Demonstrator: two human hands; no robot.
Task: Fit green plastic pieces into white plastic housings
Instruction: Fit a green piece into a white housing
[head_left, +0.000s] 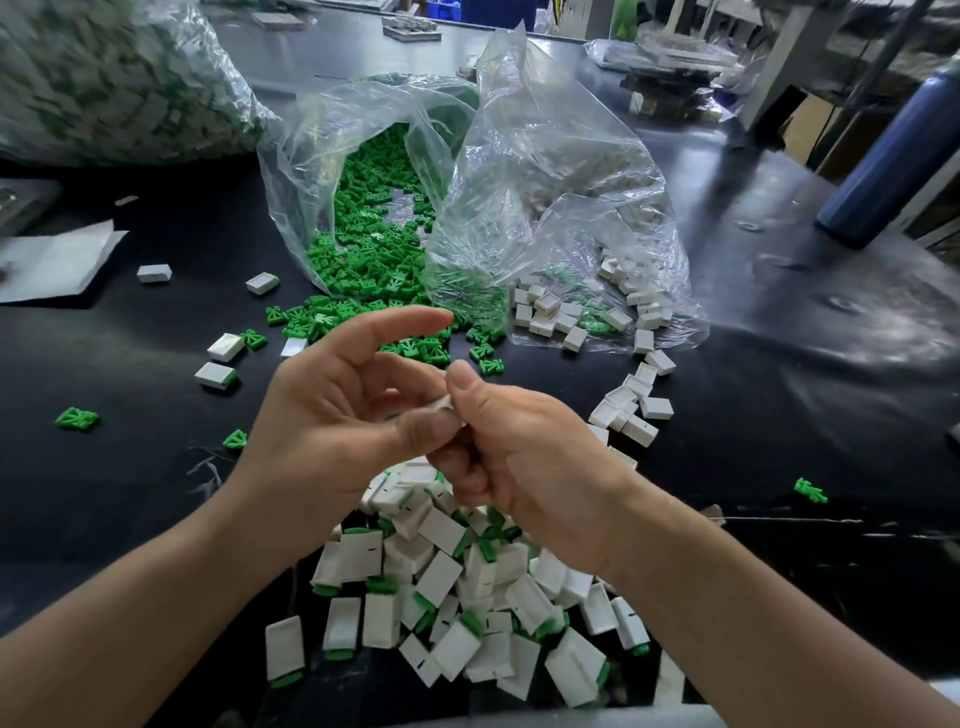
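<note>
My left hand (332, 415) and my right hand (524, 457) meet above the black table, both pinching one white housing (445, 404), mostly hidden by thumbs and fingers. My left index finger sticks out straight. Whether a green piece is inside it cannot be seen. Loose green pieces (363, 249) spill from a clear bag (467, 171) behind my hands. Empty white housings (561, 312) lie at that bag's right mouth and trail down to the right. Below my hands lies a heap of housings with green ends showing (457, 587).
A large clear sack of mixed parts (104, 83) fills the far left. White paper (52, 260) lies at the left edge. A dark blue bottle (893, 156) stands at the right. Stray housings (215, 374) and green pieces (78, 418) dot the black table (779, 415).
</note>
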